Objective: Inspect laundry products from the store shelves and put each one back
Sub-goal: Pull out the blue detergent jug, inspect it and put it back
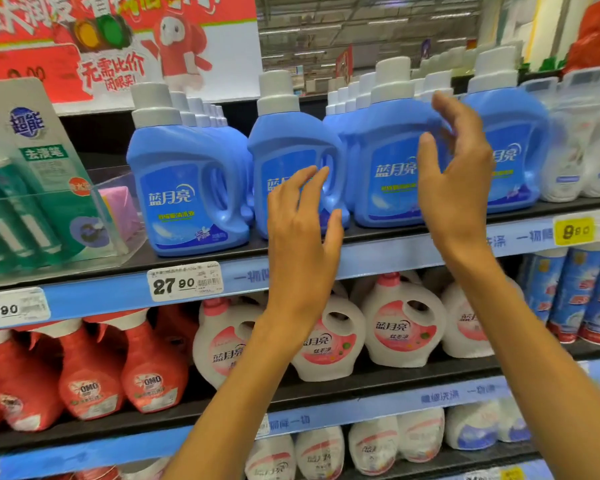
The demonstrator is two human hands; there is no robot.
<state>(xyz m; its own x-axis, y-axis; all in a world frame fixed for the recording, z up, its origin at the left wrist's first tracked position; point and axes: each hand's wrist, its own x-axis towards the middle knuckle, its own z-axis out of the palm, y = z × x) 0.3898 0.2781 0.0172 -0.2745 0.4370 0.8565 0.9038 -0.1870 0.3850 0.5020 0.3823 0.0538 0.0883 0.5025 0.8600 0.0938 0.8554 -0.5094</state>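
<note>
Both hands are raised in front of the upper shelf [395, 258], fingers spread and loose, holding nothing. The left hand [302, 233] hovers before the second blue detergent jug [291, 157], covering part of its label and handle; whether the fingertips touch it cannot be told. The right hand [454, 168] is held edge-on, thumb apart from the fingers, in front of the gap between the third blue jug [388, 161] and the fourth blue jug [513, 143], hiding the third one's handle side.

Left of the left hand stands another blue jug [187, 188], with more of the same lined up behind it. Farther left sits a clear display box [118, 216] with green carded stain pens [32, 188] and a pink pack. Right of the right hand are white refill pouches [582, 157], blurred.

Below the hands, the shelf edge carries a price tag reading 27.90 [184, 282], and a yellow tag [574, 231] to the right. Under the wrists stand white jugs with pink labels [402, 323]; red OMO bottles [149, 375] lie below and to the left, blue-and-white packs [575, 292] to the lower right. The forearms cross in front of several white jugs.

Above the left hand hangs a red promotional sign [118, 46], cut off at the top. Above the right hand, the store ceiling and distant shelves show, too blurred to read.
</note>
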